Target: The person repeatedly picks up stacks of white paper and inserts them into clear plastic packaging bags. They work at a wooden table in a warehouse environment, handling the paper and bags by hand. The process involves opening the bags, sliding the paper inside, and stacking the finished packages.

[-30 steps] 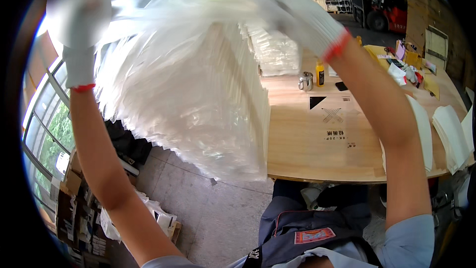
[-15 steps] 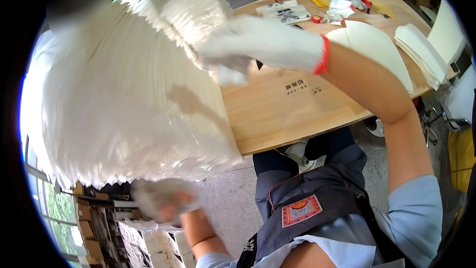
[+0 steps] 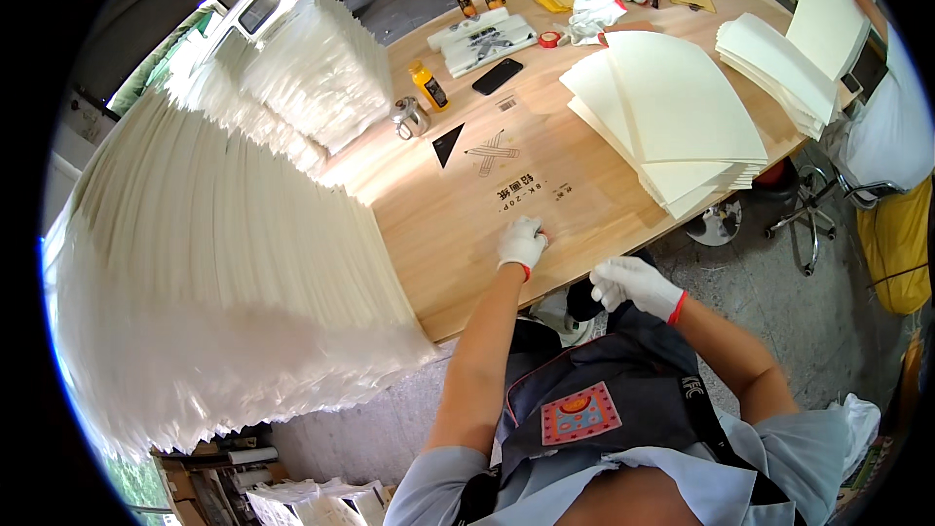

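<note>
A clear plastic bag printed with crossed pencils and a black corner triangle lies flat on the wooden table. At its near end is my left hand, in a white glove with a red cuff, fingers curled down on the film. Just off the table's front edge, my right hand hangs in a matching glove with its fingers bent together; the inside of its grip is hidden. To my left rises a big stack of filled clear packs. Fanned cream paper sheets rest to the right.
Behind the bag are a metal mug, an orange drink bottle and a black phone. More packs stand at the back left. At the far right, a person's arm is beside another paper pile.
My right hand has come down from the packs to the table's front edge. My left hand has moved from beside the stack onto the bag. My view has shifted, showing more of the table.
</note>
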Available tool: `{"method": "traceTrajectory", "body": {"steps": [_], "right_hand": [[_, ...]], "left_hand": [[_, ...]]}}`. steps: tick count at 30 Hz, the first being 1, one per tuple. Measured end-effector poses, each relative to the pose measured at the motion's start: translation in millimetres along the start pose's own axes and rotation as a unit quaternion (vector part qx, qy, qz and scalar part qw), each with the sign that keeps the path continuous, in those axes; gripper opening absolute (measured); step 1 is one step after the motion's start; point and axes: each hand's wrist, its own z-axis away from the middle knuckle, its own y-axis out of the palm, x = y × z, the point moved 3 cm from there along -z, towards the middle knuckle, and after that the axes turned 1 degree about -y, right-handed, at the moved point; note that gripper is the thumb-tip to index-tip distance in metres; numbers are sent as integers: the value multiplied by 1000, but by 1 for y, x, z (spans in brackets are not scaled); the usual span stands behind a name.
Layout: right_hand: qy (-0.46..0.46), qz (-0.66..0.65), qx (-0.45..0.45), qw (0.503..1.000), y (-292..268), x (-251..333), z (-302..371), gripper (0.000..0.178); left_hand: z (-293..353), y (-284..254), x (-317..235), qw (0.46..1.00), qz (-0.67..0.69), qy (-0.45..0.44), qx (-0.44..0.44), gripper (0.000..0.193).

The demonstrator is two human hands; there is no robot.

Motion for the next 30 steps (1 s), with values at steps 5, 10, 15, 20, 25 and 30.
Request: {"method": "traceTrajectory", "body": {"steps": [5,10,15,20,25,30], "right_hand": [[4,-71,37,997,-15,-15,-52,29],[-88,222,-150,960,5,22,-93,30],[-239,596,-142,754,-65,-16,-72,23],[140,373,-102,912,-49,35,1,35],[-89,526,-188,825,20,70,-26,40],[-228,640,-210,703,32,68,-39,40]], "left_hand": [[-8,-4,2,975,202,-37,83,21],[8,-33,-30,984,167,32,-57,13],[-3,-86,-29,682,726,-68,-56,10],[16,-97,-53,777,627,-55,13,11],[40,-91,-134,944,312,95,-46,19],[112,-105,-212,941,155,282,-107,33]]}}
